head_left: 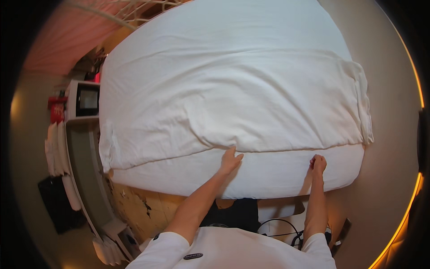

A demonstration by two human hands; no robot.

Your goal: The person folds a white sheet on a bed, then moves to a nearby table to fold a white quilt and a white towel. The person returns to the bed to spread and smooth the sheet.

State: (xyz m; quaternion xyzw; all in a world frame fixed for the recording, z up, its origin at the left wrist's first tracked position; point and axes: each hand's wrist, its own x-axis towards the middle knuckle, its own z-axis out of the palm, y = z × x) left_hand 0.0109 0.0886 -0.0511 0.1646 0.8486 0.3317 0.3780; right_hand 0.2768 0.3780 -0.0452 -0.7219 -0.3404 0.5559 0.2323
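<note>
A white sheet (pixel 268 112) lies in wrinkles across the bed, its near edge running from left to right. Below that edge, a strip of the white-covered mattress (pixel 273 172) shows. My left hand (pixel 230 160) is at the middle of the sheet's edge, index fingertip touching the fabric and thumb held apart. A small fold rises in the cloth beside this fingertip. Farther right, my right hand (pixel 318 164) is just short of the edge over the mattress, its fingers curled closed. I see nothing in it.
A white shelf unit with a dark-fronted box (pixel 87 99) stands left of the bed. Nearer on that side are rolled pale cloths (pixel 56 148) and a black bag (pixel 58 201). A wall with a glowing light strip (pixel 410 58) is at right. A black cable (pixel 286 220) hangs near my body.
</note>
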